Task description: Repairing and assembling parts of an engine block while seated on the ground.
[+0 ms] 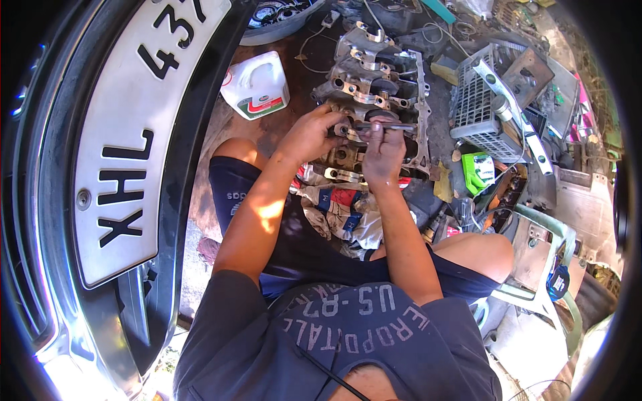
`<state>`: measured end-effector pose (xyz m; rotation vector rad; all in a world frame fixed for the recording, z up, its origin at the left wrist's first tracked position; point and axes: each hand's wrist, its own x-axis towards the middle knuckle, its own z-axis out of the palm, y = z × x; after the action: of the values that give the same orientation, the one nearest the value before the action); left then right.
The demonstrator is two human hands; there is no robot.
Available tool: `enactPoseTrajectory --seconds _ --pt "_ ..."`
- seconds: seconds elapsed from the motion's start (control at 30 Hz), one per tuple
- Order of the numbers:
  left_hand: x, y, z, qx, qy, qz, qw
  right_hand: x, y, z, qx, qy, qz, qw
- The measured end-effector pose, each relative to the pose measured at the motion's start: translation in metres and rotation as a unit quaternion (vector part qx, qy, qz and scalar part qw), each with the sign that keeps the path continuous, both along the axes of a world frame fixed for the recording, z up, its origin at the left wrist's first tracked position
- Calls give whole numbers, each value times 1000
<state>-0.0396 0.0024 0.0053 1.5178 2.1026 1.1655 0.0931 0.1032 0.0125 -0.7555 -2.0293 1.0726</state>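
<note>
An engine block (418, 87) lies on the ground in front of me, with a row of metal bearing caps (361, 88) across its open side. My right hand (384, 155) is closed round a slim metal rod-like tool (401, 127), which lies crosswise over the block. My left hand (313, 136) rests at the block's left side, its fingers curled by a bearing cap (343, 129). What those fingers grip is hidden. Below both hands, another bearing cap (343, 175) shows at the block's near end.
A car bumper with a licence plate (127, 154) fills the left. Beside the block stands a white jug (257, 85); a basin (284, 27) is behind it. To the right are a grey crate (478, 90), a green container (478, 172) and a chair frame (545, 224). Rags (341, 210) lie by my legs.
</note>
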Motion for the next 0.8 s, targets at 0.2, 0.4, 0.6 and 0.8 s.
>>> enactPoseTrajectory --seconds 0.2,0.4,0.6,0.8 --pt "-1 0 -2 -5 -5 1 1000 9 -7 -9 19 30 3 999" --pt "-1 0 -1 -4 -7 -10 1000 11 -14 -12 42 -2 -5 999" --pt "-2 0 0 -10 -4 -16 1000 6 -10 -1 53 24 2 998" --pt "-3 1 -3 5 5 -15 1000 9 -12 -1 -70 49 -6 996"
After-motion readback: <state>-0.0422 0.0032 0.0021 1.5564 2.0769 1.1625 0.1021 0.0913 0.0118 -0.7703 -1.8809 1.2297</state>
